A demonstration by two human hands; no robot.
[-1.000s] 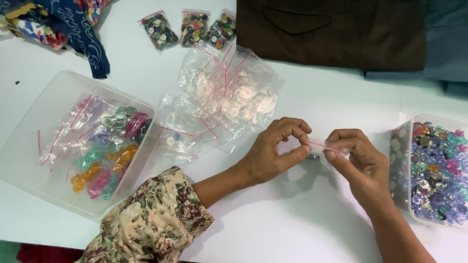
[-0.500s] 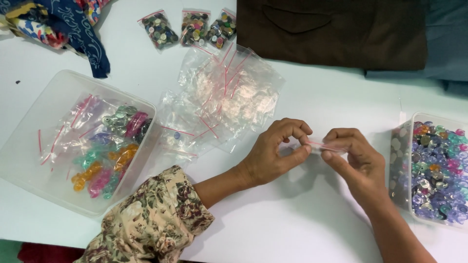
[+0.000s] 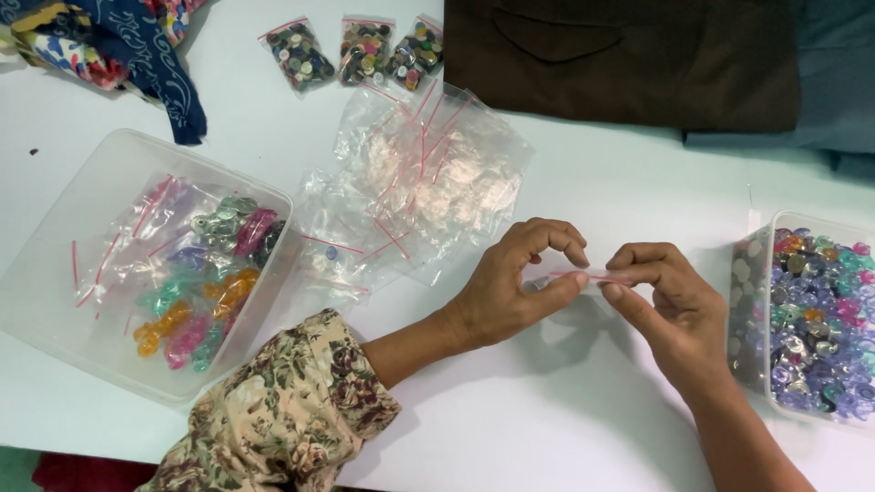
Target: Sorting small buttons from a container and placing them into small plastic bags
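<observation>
My left hand and my right hand meet over the white table, both pinching a small clear zip bag by its red-striped top edge. The bag is mostly hidden by my fingers, so its contents do not show. A heap of empty clear zip bags with red strips lies just beyond my left hand. A clear tub of shiny blue, purple and mixed beads stands at the right edge, close to my right hand.
A clear tub at the left holds several filled bags of coloured beads. Three filled bead bags lie at the far edge. Brown fabric and patterned blue cloth lie at the back.
My hands stay in about the same place; the fingers have shifted slightly along the top edge of the small bag.
</observation>
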